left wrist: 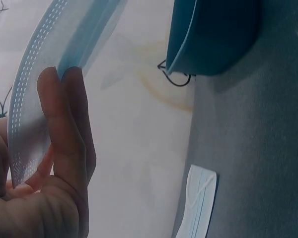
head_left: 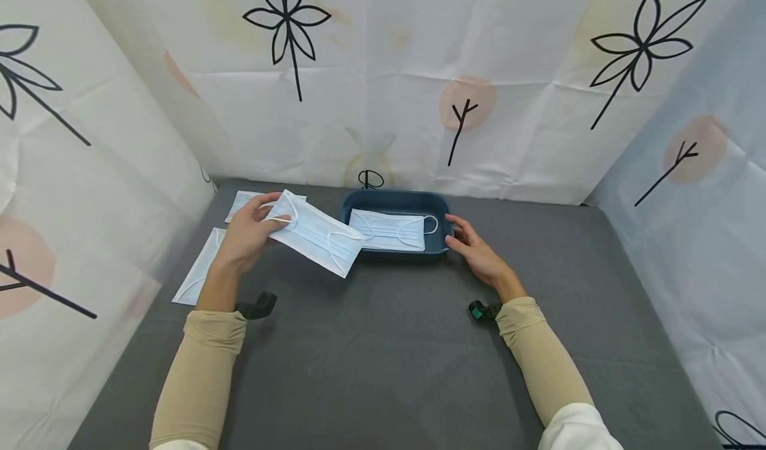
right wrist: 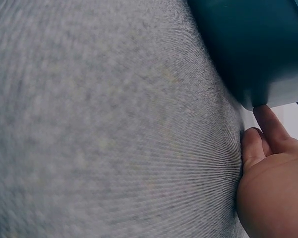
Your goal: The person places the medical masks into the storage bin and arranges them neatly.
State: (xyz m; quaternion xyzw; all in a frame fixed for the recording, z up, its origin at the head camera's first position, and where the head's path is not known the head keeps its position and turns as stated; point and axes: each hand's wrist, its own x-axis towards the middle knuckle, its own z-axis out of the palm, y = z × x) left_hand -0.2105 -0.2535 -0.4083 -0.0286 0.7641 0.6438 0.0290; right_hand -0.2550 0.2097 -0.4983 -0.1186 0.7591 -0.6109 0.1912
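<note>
the left hand [head_left: 245, 234], left of the middle, pinches 1 flat, pale blue cloth-like face mask [head_left: 317, 234] with white ear loops. in the middle, 1 mask like it [head_left: 389, 230] lies in a dark blue, box-shaped tray [head_left: 395, 202]. the right hand [head_left: 475, 254] touches the tray's right end with loose fingers. 2 more masks [head_left: 202, 270] lie at the left on the gray cloth-topped table [head_left: 383, 370].

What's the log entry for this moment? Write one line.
left hand: pinches mask | right hand: touches right end of blue tray | inside tray: another mask | table, left side: two more masks
</note>
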